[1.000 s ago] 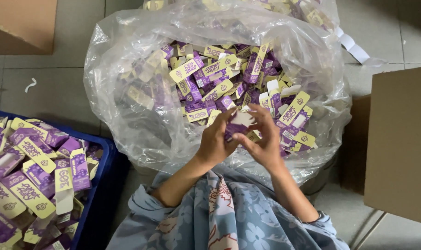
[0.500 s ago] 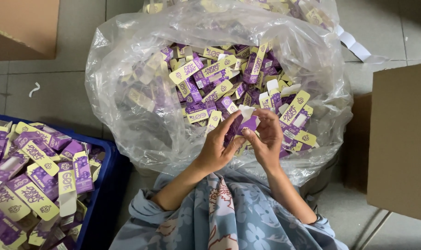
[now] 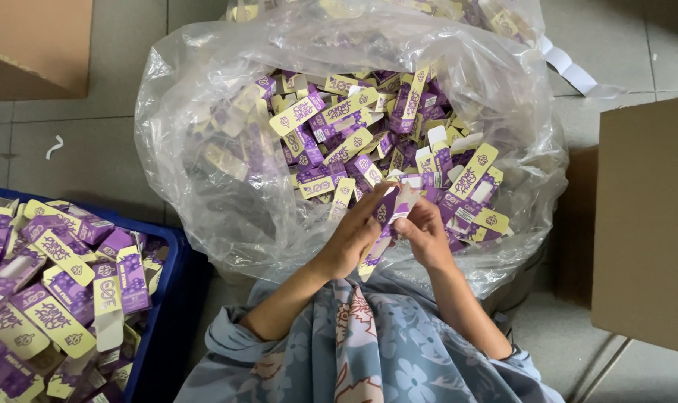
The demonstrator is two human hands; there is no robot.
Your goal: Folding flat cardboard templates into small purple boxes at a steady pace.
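Note:
Both my hands meet over the near rim of a large clear plastic bag filled with several flat purple and yellow cartons. My left hand and my right hand together grip one small purple and white carton, held upright between the fingers. Its lower end is hidden behind my left palm. My forearms come up from blue floral sleeves at the bottom of the view.
A blue crate at the lower left holds several folded purple and yellow cartons. A brown cardboard box stands at the right, another cardboard box at the top left. Grey floor tiles lie between.
My hands have stayed at the bag's near rim. The carton between them has been turned and raised more upright, and my fingers have shifted along it.

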